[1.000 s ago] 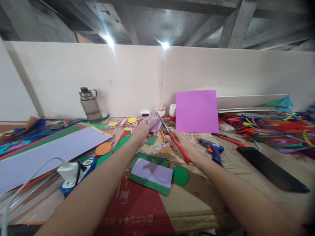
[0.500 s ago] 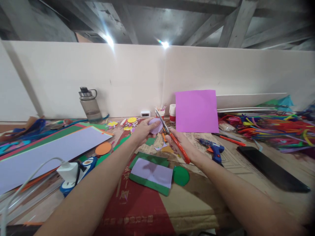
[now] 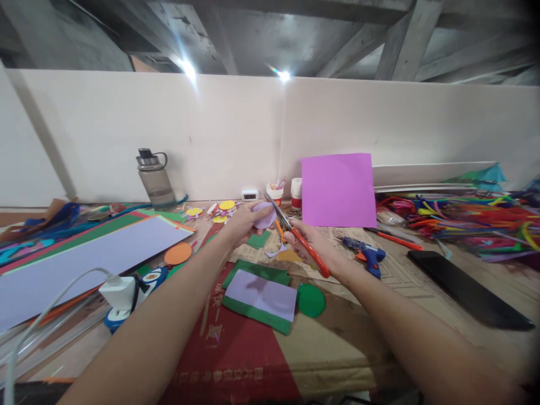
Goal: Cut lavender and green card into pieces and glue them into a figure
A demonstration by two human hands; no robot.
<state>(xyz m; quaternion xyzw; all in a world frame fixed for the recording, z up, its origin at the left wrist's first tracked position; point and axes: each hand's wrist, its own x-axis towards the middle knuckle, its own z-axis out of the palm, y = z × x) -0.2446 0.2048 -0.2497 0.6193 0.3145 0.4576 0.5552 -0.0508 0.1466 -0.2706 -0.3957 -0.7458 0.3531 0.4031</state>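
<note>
A rounded lilac piece, paper or foam, is pinched in my left hand above the table's middle. My right hand grips scissors by their orange-red handles, the blades pointing up and away along the piece's right edge. Under my hands lie a lilac scrap and a green offcut. Closer to me, a lilac rectangle rests on a green sheet, with a green disc at its right.
Stacked coloured sheets, a power strip and a water bottle occupy the left. A purple sheet leans at the back. On the right are a glue gun, a black phone-like slab and bundled pipe cleaners.
The lilac piece and my left hand have shifted slightly left. The scissors have moved a little, their blades now looking closer together at the piece's edge.
</note>
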